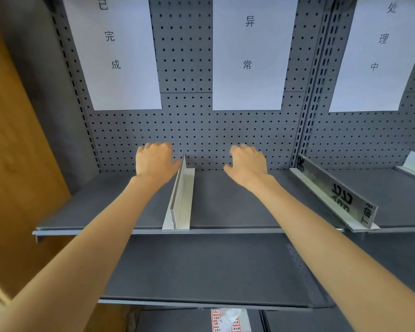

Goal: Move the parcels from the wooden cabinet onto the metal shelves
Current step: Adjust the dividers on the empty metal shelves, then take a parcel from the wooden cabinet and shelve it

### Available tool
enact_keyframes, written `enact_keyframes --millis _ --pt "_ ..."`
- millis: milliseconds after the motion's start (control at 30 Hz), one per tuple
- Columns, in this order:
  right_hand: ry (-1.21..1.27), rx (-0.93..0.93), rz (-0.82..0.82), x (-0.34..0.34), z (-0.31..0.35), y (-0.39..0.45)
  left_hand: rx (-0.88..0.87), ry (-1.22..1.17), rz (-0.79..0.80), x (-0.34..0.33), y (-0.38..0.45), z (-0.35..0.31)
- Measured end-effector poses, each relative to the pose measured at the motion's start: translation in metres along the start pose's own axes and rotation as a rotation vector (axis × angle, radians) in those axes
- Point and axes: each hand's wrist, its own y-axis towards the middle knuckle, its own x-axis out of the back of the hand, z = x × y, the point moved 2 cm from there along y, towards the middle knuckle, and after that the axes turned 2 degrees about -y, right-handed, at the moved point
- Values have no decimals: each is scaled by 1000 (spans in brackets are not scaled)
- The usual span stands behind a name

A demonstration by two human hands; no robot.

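Both my arms reach out over the grey metal shelf [225,202]. My left hand [155,161] hovers above the shelf's left bay, just left of a white divider [181,200], fingers loosely curled and holding nothing. My right hand [248,164] hovers over the middle bay near the pegboard back [201,130], fingers also loosely curled and empty. No parcel lies on this shelf. The wooden cabinet's side panel [15,164] stands at the far left.
Three white paper signs [249,56] hang on the pegboard. A second divider [333,192] with printed characters stands at the right. A lower grey shelf [201,271] sits below, and a small packet with red labels [228,319] lies under it.
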Motion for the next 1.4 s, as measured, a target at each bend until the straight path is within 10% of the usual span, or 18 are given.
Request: enact_keyframes --millis 667,1400 --pt "88 293 20 10 115 -14 212 118 -104 76 -88 111" --pt "300 745 -89 55 561 -164 634 342 -177 286 -315 451"
